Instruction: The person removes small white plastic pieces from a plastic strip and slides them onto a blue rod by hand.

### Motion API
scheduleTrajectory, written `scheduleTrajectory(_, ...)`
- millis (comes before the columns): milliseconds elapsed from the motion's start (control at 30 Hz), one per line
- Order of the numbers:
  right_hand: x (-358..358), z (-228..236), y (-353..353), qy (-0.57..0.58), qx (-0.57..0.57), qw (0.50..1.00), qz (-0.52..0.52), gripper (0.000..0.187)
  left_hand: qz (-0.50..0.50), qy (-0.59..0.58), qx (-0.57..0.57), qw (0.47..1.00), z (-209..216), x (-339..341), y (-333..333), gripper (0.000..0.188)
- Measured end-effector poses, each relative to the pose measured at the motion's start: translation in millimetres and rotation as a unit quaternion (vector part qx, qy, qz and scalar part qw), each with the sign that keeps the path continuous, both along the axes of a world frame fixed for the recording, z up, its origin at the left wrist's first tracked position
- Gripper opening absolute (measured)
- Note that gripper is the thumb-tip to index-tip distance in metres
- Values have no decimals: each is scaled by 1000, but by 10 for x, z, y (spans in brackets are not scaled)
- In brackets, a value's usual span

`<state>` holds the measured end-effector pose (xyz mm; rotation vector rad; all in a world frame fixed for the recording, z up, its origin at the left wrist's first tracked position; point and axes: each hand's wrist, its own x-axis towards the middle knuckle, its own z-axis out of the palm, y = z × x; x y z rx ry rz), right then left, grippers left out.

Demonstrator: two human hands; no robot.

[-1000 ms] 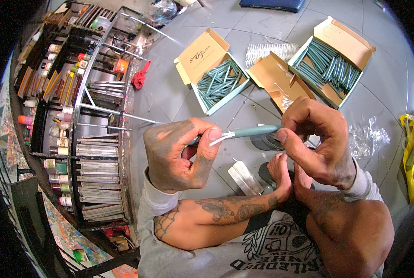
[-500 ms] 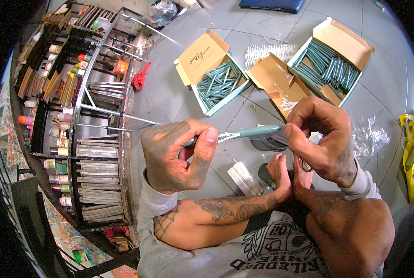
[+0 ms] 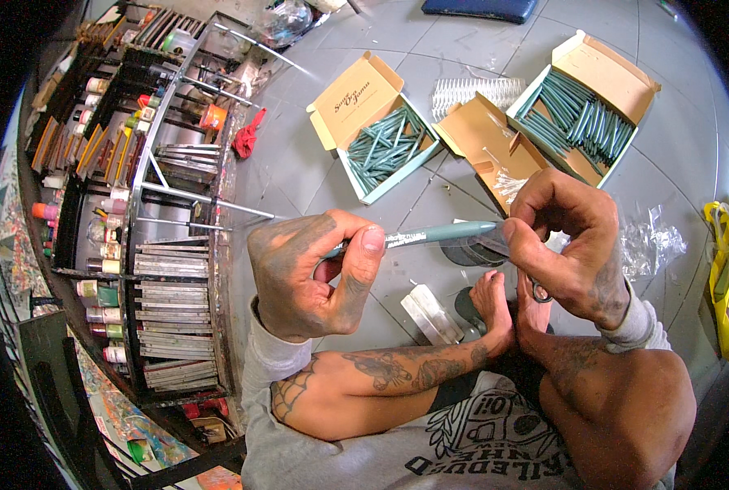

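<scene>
A teal pen (image 3: 442,233) with white print lies level between my hands, its narrow end to the right. My left hand (image 3: 323,273) is closed, with thumb and bent forefinger clamped on the pen's left part; its far left end is mostly hidden in the fingers. My right hand (image 3: 564,245) pinches thumb and forefinger together at the pen's narrow tip, and the fingertips cover that tip. A dark ring (image 3: 541,292) shows by the curled fingers of the right hand. Both hands are raised above my crossed legs.
Beyond my hands, one open box (image 3: 356,102) of teal pens stands left, another box (image 3: 609,73) right. Between them lies a cardboard lid (image 3: 487,147) with thin white pieces. Clear plastic (image 3: 650,245) and a yellow bag (image 3: 725,286) lie right; a shelf rack (image 3: 176,318) stands left.
The pen has turned slightly about its length, so its white print shows differently. Both hands are in nearly the same place.
</scene>
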<state>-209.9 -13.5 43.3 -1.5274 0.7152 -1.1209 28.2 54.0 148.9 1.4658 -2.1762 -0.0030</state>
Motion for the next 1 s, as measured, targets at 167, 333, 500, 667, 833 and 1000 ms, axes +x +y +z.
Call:
scheduleTrajectory(167, 18, 14, 11, -8, -1, 1000, -9, 14, 0, -10, -1, 1000, 29, -20, 0, 16)
scheduleTrajectory(333, 15, 10, 4, -2, 10, 1000, -5, 15, 4, -17, 7, 1000, 45, -17, 2, 16)
scheduleTrajectory(500, -19, -21, -9, 3, 13, 1000, -8, 16, 6, -20, 11, 1000, 48, -21, 11, 14)
scheduleTrajectory(667, -28, 6, -9, 15, 24, 1000, -7, 16, -7, -25, -12, 1000, 21, 9, 1, 13)
scheduleTrajectory(833, -37, -10, -18, 21, 15, 1000, -11, 16, 0, -27, -17, 999, 33, -6, 16, 12)
scheduleTrajectory(1000, -43, -3, -22, 26, 17, 999, -12, 15, -4, -28, -19, 999, 34, -4, 19, 10)
